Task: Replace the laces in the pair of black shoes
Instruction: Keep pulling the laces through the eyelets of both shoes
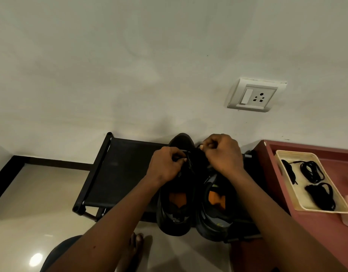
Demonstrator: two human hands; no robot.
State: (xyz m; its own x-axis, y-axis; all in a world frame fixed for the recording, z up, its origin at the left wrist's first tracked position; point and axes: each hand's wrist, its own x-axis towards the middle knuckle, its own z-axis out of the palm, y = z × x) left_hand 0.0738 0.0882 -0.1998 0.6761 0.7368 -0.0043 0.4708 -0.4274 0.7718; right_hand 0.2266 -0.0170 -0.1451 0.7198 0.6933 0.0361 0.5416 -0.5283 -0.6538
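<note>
Pinching a thin black lace (189, 157) above one black orange-lined shoe (175, 213) on the black fabric rack (126, 169), the left hand (165, 163) and right hand (222, 152) seem mid-threading, next needing a steady pull through eyelets.

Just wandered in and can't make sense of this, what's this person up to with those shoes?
A person is working on the lacing of a pair of black shoes that stand side by side on a low black rack. The left hand and the right hand are both curled over the front of the shoes, each seeming to pinch a black lace; the dim light hides which eyelets. More black laces lie in a pale tray on the reddish table to the right.
</note>
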